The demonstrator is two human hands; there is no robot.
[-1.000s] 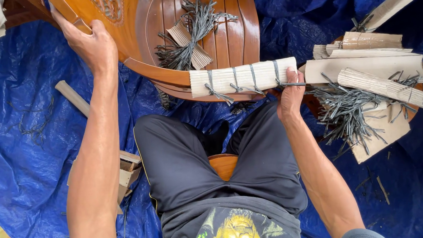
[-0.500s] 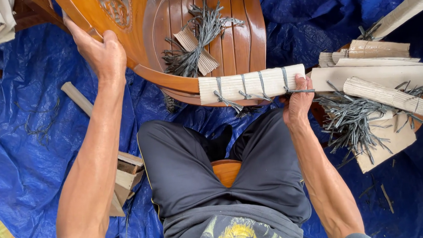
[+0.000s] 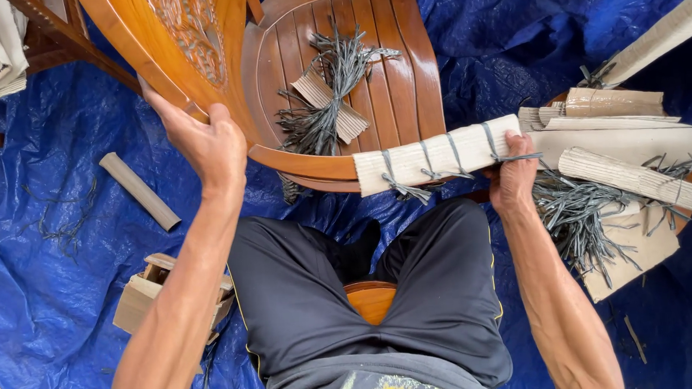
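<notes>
A brown wooden chair (image 3: 404,97) with a slatted seat lies tilted in front of me. My left hand (image 3: 205,143) grips its carved backrest (image 3: 188,45). One chair leg is wrapped in corrugated cardboard (image 3: 439,154) tied with grey straps. My right hand (image 3: 512,170) is closed around the end of that wrapped leg, pinching a grey strap. On the seat rests a bundle of grey straps and a cardboard piece (image 3: 325,101).
Blue tarpaulin (image 3: 57,257) covers the floor. Rolled cardboard pieces (image 3: 627,136) and a heap of grey straps (image 3: 584,217) lie at right. A cardboard tube (image 3: 139,191) and a small wooden block (image 3: 142,296) lie at left. I sit on a low wooden stool (image 3: 371,300).
The chair has swung rightward and closer; my left hand moved along the backrest with it. My right hand stays on the wrapped leg, now further right.
</notes>
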